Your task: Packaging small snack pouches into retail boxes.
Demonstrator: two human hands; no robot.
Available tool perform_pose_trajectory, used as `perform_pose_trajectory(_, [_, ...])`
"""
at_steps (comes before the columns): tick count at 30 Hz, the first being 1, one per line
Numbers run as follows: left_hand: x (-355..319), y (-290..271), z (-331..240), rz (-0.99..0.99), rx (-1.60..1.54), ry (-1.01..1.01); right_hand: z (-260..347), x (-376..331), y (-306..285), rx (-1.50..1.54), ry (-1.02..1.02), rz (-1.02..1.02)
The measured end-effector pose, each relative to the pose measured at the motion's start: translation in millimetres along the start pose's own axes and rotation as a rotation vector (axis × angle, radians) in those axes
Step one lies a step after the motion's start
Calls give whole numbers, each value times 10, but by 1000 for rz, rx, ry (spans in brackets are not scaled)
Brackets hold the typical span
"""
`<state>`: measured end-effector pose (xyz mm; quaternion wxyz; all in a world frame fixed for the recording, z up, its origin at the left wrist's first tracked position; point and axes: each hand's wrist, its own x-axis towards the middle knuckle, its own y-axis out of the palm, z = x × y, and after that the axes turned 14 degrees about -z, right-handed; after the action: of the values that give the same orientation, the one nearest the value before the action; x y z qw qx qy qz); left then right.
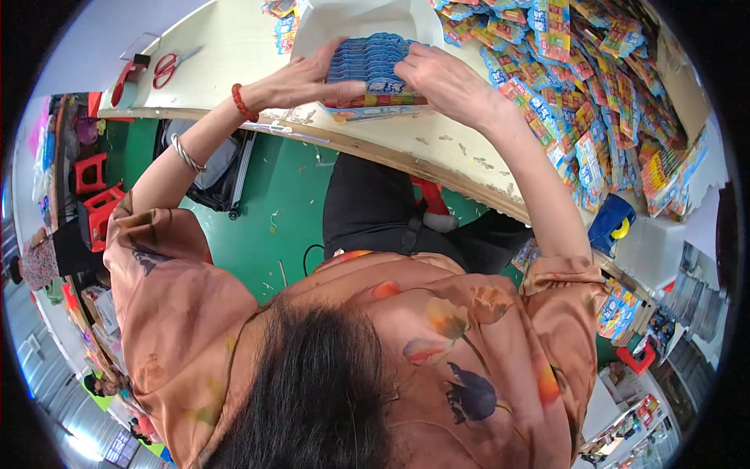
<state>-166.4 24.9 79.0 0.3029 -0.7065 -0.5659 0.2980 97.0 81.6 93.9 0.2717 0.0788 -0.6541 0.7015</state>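
A row of flat colourful packs [371, 59] with wavy blue top edges stands close together at the table's near edge. My left hand [305, 80] grips its left side, thumb stretched across the front. On the right side, my right hand [447, 80] curls its fingers over the end of the same packs. A pale printed edge [367, 114] shows below them; whether it belongs to a box around the packs, I cannot tell. Directly behind stands an open white box [355, 17], its inside partly hidden.
A large heap of similar packs [570, 94] covers the table's right side. Red-handled scissors [165, 70] and a tape dispenser [129, 80] lie at the left. A blue tape dispenser [612, 223] sits at the right edge. Red stools [101, 205] stand on the green floor.
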Motion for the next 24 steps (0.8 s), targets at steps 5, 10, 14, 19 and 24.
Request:
perform_pose_trajectory(5, [77, -58, -101, 98, -43, -27, 84, 23, -35, -61, -5, 44])
perform_pose_trajectory(10, [157, -65, -162, 145, -140, -35, 104, -3, -3, -133, -39, 45])
perform_pose_trajectory(14, [139, 66, 24, -57, 250, 250, 223, 79, 115, -44, -41, 91])
perform_pose_trajectory(19, [287, 88, -114, 32, 410, 216, 213, 2, 149, -75, 28, 40])
perform_pose_trajectory(24, [276, 35, -248, 178, 195, 108, 247, -273, 332, -52, 147, -130])
